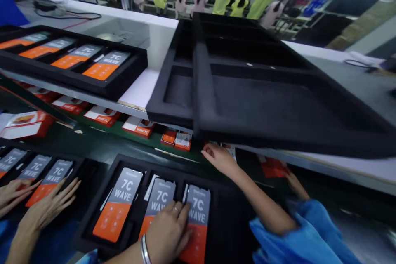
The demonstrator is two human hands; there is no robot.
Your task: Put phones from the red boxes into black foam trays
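- My left hand (167, 235), a silver bangle (144, 251) on its wrist, lies palm down with the fingers close together across the two right-hand phones in the black foam tray (93, 202), pressing on them without closing around anything.
- My right hand (218, 159), its arm in a blue sleeve (293, 235), is stretched past the far edge of the foam tray, half open, fingertips at a white-and-orange box (229, 150); I cannot tell whether it has hold of it.
- Three 7C Wave phones (117, 204) sit side by side in the foam tray, each with a grey-and-orange label.
- Just beyond the foam tray, more boxes (137, 127) line a green conveyor belt (133, 142).
- Left of the foam tray, a co-worker's hands (49, 210) rest on phones in a second tray (40, 150).
- Right of the foam tray, another hand (293, 183) sits near a red box (272, 167); I cannot tell whose.
- Past the foam tray, a tilted empty tray (247, 90) overhangs the belt.
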